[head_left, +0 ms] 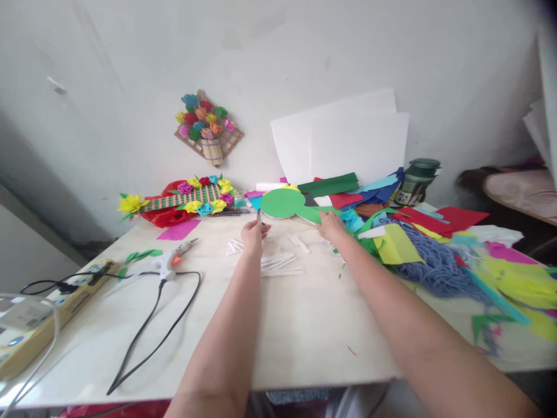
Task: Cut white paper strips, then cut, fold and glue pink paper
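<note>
A flat green paper cut-out (pixel 282 203), with a round part on the left and a strip running right, lies towards the back of the table. My right hand (pixel 333 226) has its fingers closed on the strip at its right end. Just below the round part, my left hand (pixel 254 234) is closed in a pinch. A thin dark tip sticks up from it, too small to name. White paper strips (pixel 278 262) lie beside and below my left hand. Small white scraps (pixel 299 242) rest between the two hands.
On the left are a hot glue gun (pixel 167 264) with a looping black cord and a power strip (pixel 56 307). A flower-trimmed paper craft (pixel 187 199) lies behind. Blue-grey yarn (pixel 435 264), coloured papers (pixel 452 219) and a dark green jar (pixel 418 181) crowd the right.
</note>
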`<action>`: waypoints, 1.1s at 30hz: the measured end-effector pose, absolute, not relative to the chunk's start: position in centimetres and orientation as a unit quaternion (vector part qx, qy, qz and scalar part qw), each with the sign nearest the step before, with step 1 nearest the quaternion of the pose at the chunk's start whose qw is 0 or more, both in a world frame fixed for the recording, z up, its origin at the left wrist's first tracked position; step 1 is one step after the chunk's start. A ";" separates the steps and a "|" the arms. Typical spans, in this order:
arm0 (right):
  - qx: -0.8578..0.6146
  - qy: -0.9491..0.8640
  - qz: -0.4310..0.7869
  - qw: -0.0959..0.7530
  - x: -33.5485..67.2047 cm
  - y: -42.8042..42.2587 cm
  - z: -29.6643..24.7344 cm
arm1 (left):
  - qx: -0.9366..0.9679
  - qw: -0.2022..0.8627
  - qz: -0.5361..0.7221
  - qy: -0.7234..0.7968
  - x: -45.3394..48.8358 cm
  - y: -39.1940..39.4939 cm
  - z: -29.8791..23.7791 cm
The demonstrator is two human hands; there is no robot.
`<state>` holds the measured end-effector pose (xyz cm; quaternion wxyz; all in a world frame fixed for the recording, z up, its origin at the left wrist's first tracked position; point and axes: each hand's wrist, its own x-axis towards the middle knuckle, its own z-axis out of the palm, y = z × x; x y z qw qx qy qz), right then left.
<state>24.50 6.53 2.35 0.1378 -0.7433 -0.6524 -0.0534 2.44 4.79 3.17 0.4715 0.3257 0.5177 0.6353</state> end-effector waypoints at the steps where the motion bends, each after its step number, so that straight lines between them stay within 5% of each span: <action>1: -0.744 -0.654 -0.047 0.129 24.5 6.5 2.3 | 0.328 0.472 0.634 0.517 2.5 4.8 3.1; 13: -0.729 -0.673 -0.067 0.107 24.6 7.2 2.3 | 0.324 0.481 0.622 0.526 2.5 4.9 3.1; 24: -0.688 -0.677 -0.069 0.252 22.8 6.8 4.4 | 0.366 0.518 0.593 0.496 3.3 4.8 3.5; 33: -0.622 -0.730 -0.038 0.282 15.8 6.4 4.4 | 0.411 0.546 0.566 0.462 5.2 5.7 4.6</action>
